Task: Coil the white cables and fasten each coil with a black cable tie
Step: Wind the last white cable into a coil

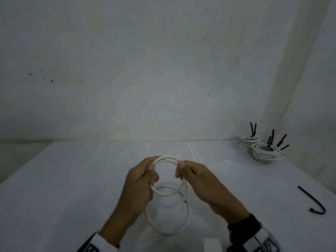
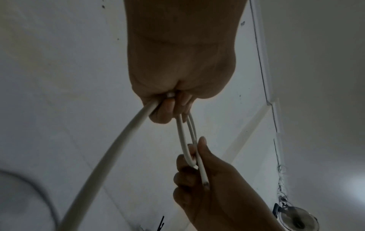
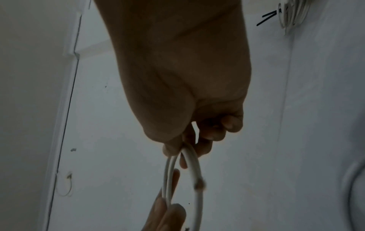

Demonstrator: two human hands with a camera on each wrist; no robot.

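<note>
A white cable [image 1: 166, 159] is held in a small coil above the white table [image 1: 72, 188]. My left hand [image 1: 143, 179] grips the coil's left side, thumb on top. My right hand [image 1: 192, 176] pinches the right side. A loose loop of the same cable [image 1: 189, 215] hangs down to the table, and its cut end [image 1: 185, 200] dangles below the right hand. In the left wrist view the left hand [image 2: 173, 103] curls round the cable [image 2: 183, 140] and the right hand [image 2: 197, 168] holds the far bend. The right wrist view shows the right hand [image 3: 189, 140] on the cable [image 3: 193, 159].
Coiled white cables [image 1: 261, 150] with black ties [image 1: 253, 130] sticking up are stacked at the table's far right, near the wall. One loose black cable tie [image 1: 313, 201], bent into a hook, lies on the table at the right.
</note>
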